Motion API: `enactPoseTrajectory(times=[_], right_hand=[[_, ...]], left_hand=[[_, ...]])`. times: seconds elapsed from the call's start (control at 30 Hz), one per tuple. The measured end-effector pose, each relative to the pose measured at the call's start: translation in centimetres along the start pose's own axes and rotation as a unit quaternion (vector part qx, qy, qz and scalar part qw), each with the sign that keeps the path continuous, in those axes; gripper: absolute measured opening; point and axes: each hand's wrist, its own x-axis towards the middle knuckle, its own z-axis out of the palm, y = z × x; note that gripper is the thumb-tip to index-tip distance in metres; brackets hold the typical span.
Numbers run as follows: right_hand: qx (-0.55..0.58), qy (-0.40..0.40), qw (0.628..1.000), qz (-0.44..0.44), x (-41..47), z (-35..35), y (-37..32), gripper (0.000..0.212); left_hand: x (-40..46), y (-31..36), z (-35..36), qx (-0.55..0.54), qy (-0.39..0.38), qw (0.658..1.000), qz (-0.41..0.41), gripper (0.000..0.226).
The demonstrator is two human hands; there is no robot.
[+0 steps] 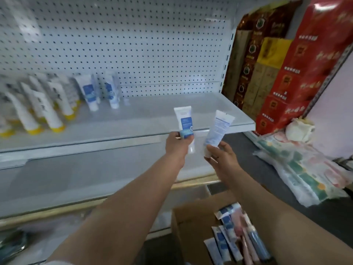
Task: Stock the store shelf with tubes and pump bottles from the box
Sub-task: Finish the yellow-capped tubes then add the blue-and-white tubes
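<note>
Holding two soft, flattened plastic tubes cap-down in front of the white metal shelf [133,119], you are clenching each grip round one: your left hand [178,145] is wrapping the blue-labelled white tube [184,121] near its lower end, your right hand [222,155] is pinching the tilted tube [217,129], print side out, by its cap end. More tubes are lying in the cardboard box [188,226] below your right forearm, others standing at the shelf's left
</note>
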Motion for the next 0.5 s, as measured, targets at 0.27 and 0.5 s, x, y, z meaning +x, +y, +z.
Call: enactPoseTrajectory(times=[0.27,0.5], right_hand=[[-0.019,-0.081,0.996,-0.040,3.4,11.5,-0.8,0.039],[-0.100,-0.107,0.986,-0.079,7.8,23.4,0.8,0.037]], left_hand=[[6.1,5.8,-9.3,-0.017,0.159,0.984,0.083,0.032],[13.5,8.8,-19.3,0.018,0.256,0.961,0.104,0.031]])
